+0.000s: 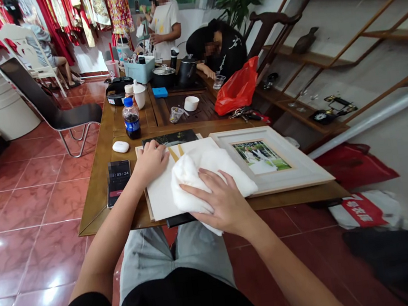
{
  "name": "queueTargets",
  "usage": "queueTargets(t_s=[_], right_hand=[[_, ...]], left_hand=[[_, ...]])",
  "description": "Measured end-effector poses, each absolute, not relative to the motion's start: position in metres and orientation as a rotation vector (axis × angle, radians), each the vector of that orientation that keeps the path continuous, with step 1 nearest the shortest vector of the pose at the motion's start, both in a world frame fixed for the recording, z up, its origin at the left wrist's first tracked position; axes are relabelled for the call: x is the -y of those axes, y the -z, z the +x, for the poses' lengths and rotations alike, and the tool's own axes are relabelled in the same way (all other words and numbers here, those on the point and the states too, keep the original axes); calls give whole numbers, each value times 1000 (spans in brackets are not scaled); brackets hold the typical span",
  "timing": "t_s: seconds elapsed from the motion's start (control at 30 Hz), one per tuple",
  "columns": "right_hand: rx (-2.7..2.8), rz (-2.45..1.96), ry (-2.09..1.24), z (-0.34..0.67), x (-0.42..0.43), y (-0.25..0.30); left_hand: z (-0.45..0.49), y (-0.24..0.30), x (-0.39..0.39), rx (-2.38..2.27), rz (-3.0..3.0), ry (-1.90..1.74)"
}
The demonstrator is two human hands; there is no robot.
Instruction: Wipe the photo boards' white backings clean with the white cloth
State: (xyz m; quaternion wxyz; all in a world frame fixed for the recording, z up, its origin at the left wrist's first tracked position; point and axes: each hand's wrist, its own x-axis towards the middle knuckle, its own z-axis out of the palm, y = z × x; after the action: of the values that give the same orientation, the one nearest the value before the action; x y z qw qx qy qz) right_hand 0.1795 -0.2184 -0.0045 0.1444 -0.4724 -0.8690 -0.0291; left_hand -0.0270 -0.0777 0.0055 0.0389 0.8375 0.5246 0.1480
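The work in hand is wiping: the right hand [221,204] lies palm-down over a bunched, soft white cloth [207,178], fingers curled onto it, holding it against a flat white rectangular board [164,191]. The left hand [150,163] is open, fingers spread on the board's far corner, pinning it down without grasping anything. The board sits on the brown wooden table [97,203], directly under both hands, and the cloth covers its side nearest the right hand.

Just beyond the right hand lies a wide, pale wooden picture frame [297,165] around a wedding photograph [260,158] (its glazing, if any, can't be made out from here). Left of the left hand is a black smartphone [118,183] showing a running timer, with a small white earbud case [120,146] farther on.

Well beyond the hands stand the containers – a clear plastic bottle of dark cola [131,118] with a blue cap, a teal plastic box [140,70] crammed with pens and small tools, and a white ceramic cup [191,103], whose contents are hidden. A small clear plastic cup [176,115] lies tilted on its side. Far off to the right of the hands sits a red plastic bag [236,87], its contents out of sight.
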Motion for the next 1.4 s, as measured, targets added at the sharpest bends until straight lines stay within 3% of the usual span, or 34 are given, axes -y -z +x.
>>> queueTargets(t_s=[0.37,0.97,1.4], right_hand=[[2567,-1210,-74,132,217,-3],[2325,-1566,190,234,229,17],[2327,-1740,-67,211,110,-8]], left_hand=[[-24,-3,65,-1611,2525,-371],[-28,-8,75,-1536,2585,-445],[-27,-10,74,-1514,2608,-433]])
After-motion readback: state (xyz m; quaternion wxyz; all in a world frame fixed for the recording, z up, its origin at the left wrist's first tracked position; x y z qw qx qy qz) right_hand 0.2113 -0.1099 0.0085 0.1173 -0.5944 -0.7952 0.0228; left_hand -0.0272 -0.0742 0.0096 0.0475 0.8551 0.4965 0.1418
